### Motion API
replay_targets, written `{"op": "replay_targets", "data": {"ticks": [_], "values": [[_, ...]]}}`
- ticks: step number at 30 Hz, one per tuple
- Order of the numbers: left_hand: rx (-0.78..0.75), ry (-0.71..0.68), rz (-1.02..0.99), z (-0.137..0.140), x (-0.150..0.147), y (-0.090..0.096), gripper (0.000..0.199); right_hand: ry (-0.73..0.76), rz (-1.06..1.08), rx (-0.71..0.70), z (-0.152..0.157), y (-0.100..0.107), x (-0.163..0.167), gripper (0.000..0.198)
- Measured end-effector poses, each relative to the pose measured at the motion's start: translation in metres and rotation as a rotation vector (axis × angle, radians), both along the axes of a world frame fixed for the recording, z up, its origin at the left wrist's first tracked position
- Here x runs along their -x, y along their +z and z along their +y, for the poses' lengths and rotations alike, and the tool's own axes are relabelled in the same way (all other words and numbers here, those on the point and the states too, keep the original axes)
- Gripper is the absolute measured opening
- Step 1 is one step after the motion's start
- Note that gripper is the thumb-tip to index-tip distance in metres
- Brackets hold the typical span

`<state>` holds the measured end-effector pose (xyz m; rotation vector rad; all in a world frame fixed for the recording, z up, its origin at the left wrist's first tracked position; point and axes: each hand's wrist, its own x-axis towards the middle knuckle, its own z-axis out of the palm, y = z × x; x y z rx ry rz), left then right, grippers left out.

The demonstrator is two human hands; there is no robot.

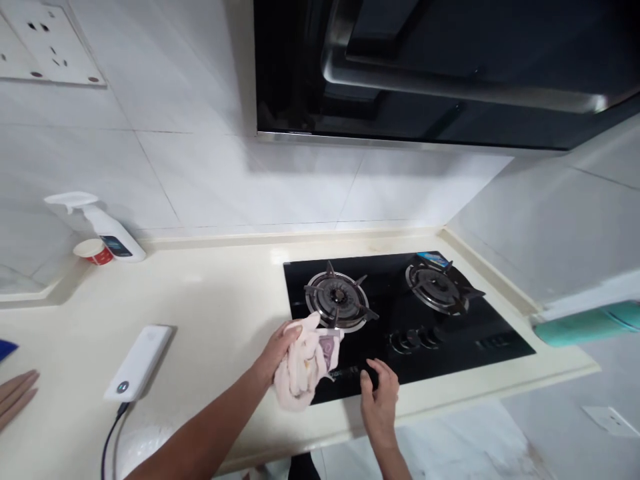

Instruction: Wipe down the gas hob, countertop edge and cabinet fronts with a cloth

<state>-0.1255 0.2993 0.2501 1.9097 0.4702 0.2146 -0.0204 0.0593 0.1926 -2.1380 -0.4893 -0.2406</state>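
My left hand [281,347] is closed around a bunched pale pink cloth [299,380] with a purple patch on it. The cloth is at the front left corner of the black gas stove [385,320], just before the left burner [337,297], and covers part of the glass. Near the stove's front edge, my right hand [381,397] has its fingers curved and apart, with nothing in them. The stove knobs [414,339] lie a little beyond that hand.
A white power bank [140,363] with a black cable lies left on the counter [210,300]. Behind it stand a spray bottle [113,230] and a red-white cup [95,252]. Another person's hand [17,397] rests at the left edge. A range hood [425,80] overhangs the stove; a green roll [585,323] is at right.
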Motion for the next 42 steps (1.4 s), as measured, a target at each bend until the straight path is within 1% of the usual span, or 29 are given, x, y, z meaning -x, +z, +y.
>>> {"op": "replay_targets", "data": {"ticks": [2, 4, 6, 8, 10, 11, 13, 15, 17, 20, 22, 23, 25, 26, 27, 29, 31, 32, 34, 35, 37, 39, 42], "values": [[-0.035, 0.121, -0.011, 0.011, 0.013, -0.018, 0.036, 0.051, 0.015, -0.043, 0.01, 0.009, 0.02, 0.04], [-0.104, 0.196, -0.015, 0.021, 0.033, -0.03, 0.023, 0.172, 0.011, -0.038, 0.026, 0.015, 0.037, 0.037], [-0.163, 0.235, -0.023, 0.028, 0.053, -0.036, 0.013, 0.31, 0.012, 0.027, 0.05, 0.017, 0.052, 0.039], [-0.223, 0.249, -0.038, 0.032, 0.069, -0.038, 0.009, 0.393, 0.024, 0.153, 0.081, 0.016, 0.066, 0.049], [-0.29, 0.27, -0.053, 0.035, 0.083, -0.039, 0.011, 0.44, 0.038, 0.305, 0.111, 0.013, 0.081, 0.066], [-0.319, 0.288, -0.05, 0.037, 0.09, -0.039, 0.012, 0.467, 0.035, 0.358, 0.125, 0.012, 0.087, 0.071], [-0.369, 0.344, -0.024, 0.041, 0.106, -0.037, 0.018, 0.553, 0.016, 0.399, 0.148, 0.01, 0.098, 0.073], [-0.405, 0.407, 0.019, 0.046, 0.123, -0.034, 0.027, 0.676, -0.016, 0.367, 0.165, 0.008, 0.103, 0.064], [-0.395, 0.455, 0.079, 0.049, 0.138, -0.028, 0.037, 0.773, -0.04, 0.321, 0.176, 0.006, 0.104, 0.052], [-0.262, 0.51, 0.174, 0.048, 0.148, -0.015, 0.048, 0.847, -0.047, 0.245, 0.18, 0.007, 0.1, 0.039], [-0.161, 0.522, 0.182, 0.042, 0.145, -0.005, 0.051, 0.839, -0.042, 0.141, 0.169, 0.011, 0.093, 0.038], [-0.129, 0.503, 0.163, 0.038, 0.141, -0.002, 0.052, 0.814, -0.041, 0.081, 0.157, 0.014, 0.087, 0.038], [-0.107, 0.428, 0.113, 0.029, 0.132, 0.002, 0.051, 0.704, -0.049, -0.011, 0.121, 0.02, 0.066, 0.036], [-0.111, 0.377, 0.095, 0.024, 0.128, 0.002, 0.049, 0.629, -0.063, -0.028, 0.098, 0.022, 0.05, 0.033], [-0.122, 0.323, 0.085, 0.019, 0.123, 0.001, 0.047, 0.544, -0.083, -0.024, 0.074, 0.024, 0.032, 0.03], [-0.167, 0.232, 0.082, 0.012, 0.117, -0.005, 0.042, 0.366, -0.145, 0.039, 0.029, 0.025, -0.012, 0.03], [-0.248, 0.184, 0.087, 0.009, 0.114, -0.013, 0.039, 0.203, -0.172, 0.184, -0.003, 0.022, -0.053, 0.042], [-0.295, 0.177, 0.092, 0.008, 0.113, -0.017, 0.039, 0.127, -0.144, 0.276, -0.011, 0.018, -0.068, 0.045], [-0.388, 0.174, 0.102, 0.009, 0.113, -0.026, 0.037, 0.025, -0.092, 0.447, -0.011, 0.011, -0.083, 0.051], [-0.431, 0.173, 0.105, 0.01, 0.113, -0.03, 0.036, 0.01, -0.081, 0.515, -0.005, 0.009, -0.081, 0.053], [-0.518, 0.177, 0.095, 0.011, 0.113, -0.039, 0.034, 0.045, -0.098, 0.597, 0.016, 0.009, -0.065, 0.06], [-0.615, 0.207, 0.068, 0.011, 0.112, -0.046, 0.031, 0.109, -0.124, 0.622, 0.038, 0.014, -0.042, 0.058], [-0.74, 0.228, 0.022, 0.011, 0.108, -0.052, 0.029, 0.187, -0.104, 0.59, 0.057, 0.023, -0.01, 0.039]]}}
